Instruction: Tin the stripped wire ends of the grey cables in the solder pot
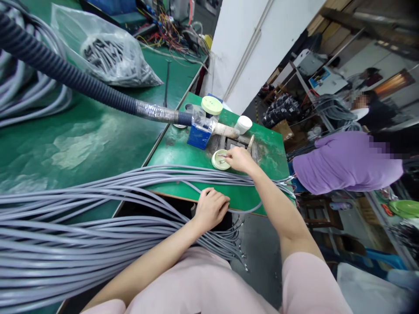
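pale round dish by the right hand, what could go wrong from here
The right hand reaches over the dish, so a bump might tip it. Gray cables close beside it could shift and nudge it. The lower bundle, its ends off the green table, might slip.

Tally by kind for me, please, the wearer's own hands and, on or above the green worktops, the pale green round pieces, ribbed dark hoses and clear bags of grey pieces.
Hands, left hand and right hand: 2
Pale green round pieces, dish and lid: 2
Ribbed dark hose: 1
Clear bag: 1
Total: 6
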A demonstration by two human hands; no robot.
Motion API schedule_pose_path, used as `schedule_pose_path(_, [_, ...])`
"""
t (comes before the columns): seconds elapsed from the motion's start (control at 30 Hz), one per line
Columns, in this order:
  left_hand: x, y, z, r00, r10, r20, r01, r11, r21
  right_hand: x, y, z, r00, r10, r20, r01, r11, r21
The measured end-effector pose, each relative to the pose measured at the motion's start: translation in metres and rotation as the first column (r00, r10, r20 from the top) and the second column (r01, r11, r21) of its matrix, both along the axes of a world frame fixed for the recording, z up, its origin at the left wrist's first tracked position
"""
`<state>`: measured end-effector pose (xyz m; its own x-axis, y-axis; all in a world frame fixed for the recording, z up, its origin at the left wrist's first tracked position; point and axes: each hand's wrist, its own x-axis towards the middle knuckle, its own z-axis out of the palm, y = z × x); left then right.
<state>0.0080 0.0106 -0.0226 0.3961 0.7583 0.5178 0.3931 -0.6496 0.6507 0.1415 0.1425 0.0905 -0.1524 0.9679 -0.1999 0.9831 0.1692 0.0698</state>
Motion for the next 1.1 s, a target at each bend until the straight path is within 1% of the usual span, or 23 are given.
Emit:
schedule_pose_path(0.07, [0.0, 0.0, 0.001, 1.0, 0.002, 0.0, -0.002, 1.0, 0.002, 0.012, -0.001, 0.008, 0.998, 0.007, -0.069, -0.004, 0.999, 0.046])
schedule_pose_path(0.1, [0.0, 0.0, 0.001, 1.0, 0.003, 0.0, -0.003, 1.0, 0.004, 0.02, 0.0, 0.011, 0.994, -0.007, -0.109, 0.015, 0.997, 0.074])
schedule_pose_path(0.2, [0.001, 0.001, 0.001, 1.0, 0.005, -0.003, -0.005, 1.0, 0.01, 0.047, 0.004, 0.018, 0.976, -0.108, -0.192, 0.134, 0.982, 0.132])
schedule_pose_path(0.3, [0.001, 0.001, 0.001, 1.0, 0.003, -0.007, -0.003, 1.0, 0.016, 0.07, 0.014, 0.011, 0.956, -0.236, -0.176, 0.259, 0.958, 0.12])
schedule_pose_path(0.4, [0.001, 0.001, 0.0, 1.0, 0.002, -0.013, -0.002, 1.0, 0.027, 0.083, 0.025, -0.002, 0.941, -0.309, -0.141, 0.324, 0.94, 0.103])
schedule_pose_path(0.5, [0.001, 0.001, -0.001, 1.0, 0.003, -0.019, -0.002, 0.999, 0.04, 0.088, 0.034, -0.015, 0.93, -0.346, -0.126, 0.358, 0.929, 0.094])
schedule_pose_path(0.6, [0.001, 0.001, 0.0, 1.0, 0.007, -0.017, -0.006, 0.999, 0.051, 0.089, 0.039, -0.021, 0.921, -0.372, -0.115, 0.382, 0.92, 0.085])
schedule_pose_path(0.9, [0.002, 0.0, 0.0, 1.0, 0.011, -0.019, -0.01, 0.999, 0.054, 0.09, 0.052, -0.031, 0.911, -0.401, -0.096, 0.407, 0.912, 0.05])
schedule_pose_path(1.1, [0.003, 0.001, -0.002, 1.0, 0.012, -0.024, -0.01, 0.999, 0.051, 0.09, 0.055, -0.036, 0.907, -0.41, -0.093, 0.414, 0.91, 0.032])
